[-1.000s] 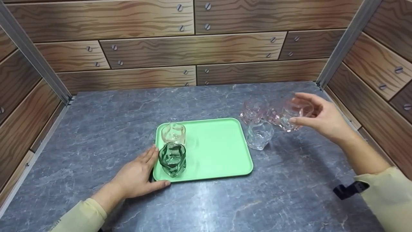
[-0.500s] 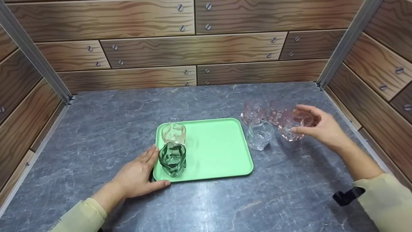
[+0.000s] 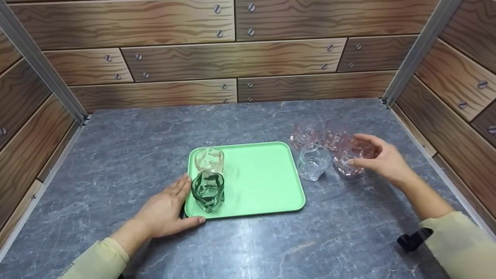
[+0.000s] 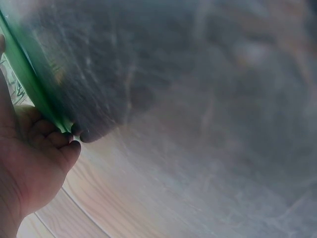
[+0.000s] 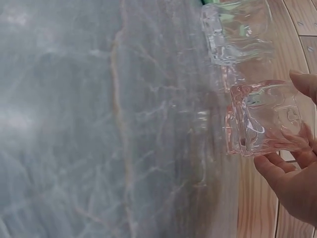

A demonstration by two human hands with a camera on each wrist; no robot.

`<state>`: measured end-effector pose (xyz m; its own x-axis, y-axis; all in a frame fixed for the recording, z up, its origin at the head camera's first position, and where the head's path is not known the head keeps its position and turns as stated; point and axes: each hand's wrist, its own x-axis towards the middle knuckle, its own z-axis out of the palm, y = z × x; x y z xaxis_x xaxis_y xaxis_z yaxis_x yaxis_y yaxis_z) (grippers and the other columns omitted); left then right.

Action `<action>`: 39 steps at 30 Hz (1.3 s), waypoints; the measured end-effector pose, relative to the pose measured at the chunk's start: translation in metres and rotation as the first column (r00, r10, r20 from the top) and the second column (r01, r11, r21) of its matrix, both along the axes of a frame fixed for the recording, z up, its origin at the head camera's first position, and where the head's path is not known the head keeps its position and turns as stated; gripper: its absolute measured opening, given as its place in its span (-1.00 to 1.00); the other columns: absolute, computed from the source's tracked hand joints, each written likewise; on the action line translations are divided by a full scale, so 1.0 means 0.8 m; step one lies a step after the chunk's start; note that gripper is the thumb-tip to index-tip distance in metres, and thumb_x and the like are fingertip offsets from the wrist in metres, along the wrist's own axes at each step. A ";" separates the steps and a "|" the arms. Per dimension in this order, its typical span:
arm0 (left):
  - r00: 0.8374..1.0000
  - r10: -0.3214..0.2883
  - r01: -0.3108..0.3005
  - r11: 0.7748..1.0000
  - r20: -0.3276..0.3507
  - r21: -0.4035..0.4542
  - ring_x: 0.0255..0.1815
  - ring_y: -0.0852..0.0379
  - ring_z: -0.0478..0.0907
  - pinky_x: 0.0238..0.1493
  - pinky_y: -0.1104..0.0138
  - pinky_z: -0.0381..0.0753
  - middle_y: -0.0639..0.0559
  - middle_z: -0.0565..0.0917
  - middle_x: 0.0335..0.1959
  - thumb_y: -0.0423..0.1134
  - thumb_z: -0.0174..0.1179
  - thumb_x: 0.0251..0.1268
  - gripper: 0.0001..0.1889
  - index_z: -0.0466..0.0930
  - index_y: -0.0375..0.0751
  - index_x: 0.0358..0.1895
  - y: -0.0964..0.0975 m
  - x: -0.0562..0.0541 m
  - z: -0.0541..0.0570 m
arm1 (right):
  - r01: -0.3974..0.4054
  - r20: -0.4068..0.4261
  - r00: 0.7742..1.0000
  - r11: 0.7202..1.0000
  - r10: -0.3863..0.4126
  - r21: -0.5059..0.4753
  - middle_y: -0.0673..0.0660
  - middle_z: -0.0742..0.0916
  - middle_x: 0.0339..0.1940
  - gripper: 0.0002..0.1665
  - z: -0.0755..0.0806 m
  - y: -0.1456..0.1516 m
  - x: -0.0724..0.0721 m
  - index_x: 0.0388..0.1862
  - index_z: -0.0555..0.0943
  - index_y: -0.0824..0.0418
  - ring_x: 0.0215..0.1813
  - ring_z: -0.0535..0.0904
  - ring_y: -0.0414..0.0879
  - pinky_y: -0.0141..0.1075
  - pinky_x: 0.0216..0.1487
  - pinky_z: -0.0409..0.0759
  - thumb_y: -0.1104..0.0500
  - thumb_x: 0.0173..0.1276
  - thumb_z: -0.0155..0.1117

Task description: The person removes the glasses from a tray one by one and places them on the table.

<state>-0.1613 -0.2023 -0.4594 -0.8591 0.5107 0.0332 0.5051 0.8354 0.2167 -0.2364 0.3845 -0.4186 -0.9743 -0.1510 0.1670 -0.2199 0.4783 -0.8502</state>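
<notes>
In the head view, my left hand (image 3: 164,211) rests against the left edge and front left corner of a light green tray (image 3: 259,178), its thumb along the front edge. The left wrist view shows its fingertips (image 4: 74,144) at the tray's rim. A dark green glass (image 3: 208,192) and a pale pinkish clear glass (image 3: 209,159) stand on the tray's left side. My right hand (image 3: 381,159) holds a pink twisted glass (image 3: 350,157) between thumb and fingers, to the tray's right. Whether its base touches the table is hard to tell.
Right of the tray stand a clear glass (image 3: 314,162) by its edge and two pink glasses, one farther left (image 3: 305,133) and one pink glass (image 3: 334,135) behind the held one. Wood-patterned walls (image 3: 232,58) enclose the grey marbled table (image 3: 248,248).
My right hand has lowered the pink glass and brought it toward me, in front of the other pink ones. The left hand and the tray have stayed in place.
</notes>
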 end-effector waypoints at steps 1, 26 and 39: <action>1.000 0.000 0.000 1.000 0.001 0.001 0.60 -0.44 0.22 0.55 -0.17 0.32 -0.47 0.16 0.63 0.63 0.00 0.34 0.25 0.10 -0.53 0.63 0.000 0.000 0.000 | 0.002 0.003 1.000 1.000 -0.002 0.000 0.22 0.69 0.30 -0.03 -0.002 0.000 0.000 0.57 0.37 0.40 0.11 0.71 -0.20 -0.43 -0.04 0.74 0.33 0.24 0.63; 1.000 0.000 0.000 1.000 -0.009 -0.003 0.60 -0.42 0.21 0.56 -0.15 0.30 -0.46 0.16 0.62 0.62 0.01 0.33 0.26 0.09 -0.52 0.63 0.000 0.000 -0.002 | 0.003 0.039 0.999 1.000 -0.003 0.015 0.41 0.61 0.37 -0.03 -0.018 -0.001 -0.004 0.61 0.35 0.32 0.10 0.67 -0.17 -0.43 -0.03 0.72 0.28 0.28 0.61; 1.000 -0.003 0.003 1.000 -0.007 0.002 0.60 -0.43 0.21 0.56 -0.15 0.31 -0.46 0.17 0.63 0.62 0.01 0.34 0.25 0.11 -0.53 0.63 0.000 -0.001 -0.003 | -0.041 0.081 0.996 0.999 0.038 0.034 0.40 0.51 0.51 0.02 -0.010 0.007 -0.001 0.65 0.27 0.34 0.33 0.59 -0.05 -0.53 0.16 0.60 0.26 0.32 0.59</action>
<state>-0.1619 -0.2021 -0.4617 -0.8575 0.5130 0.0398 0.5087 0.8337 0.2147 -0.2373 0.3897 -0.4266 -0.9775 -0.1942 0.0821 -0.1708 0.5009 -0.8485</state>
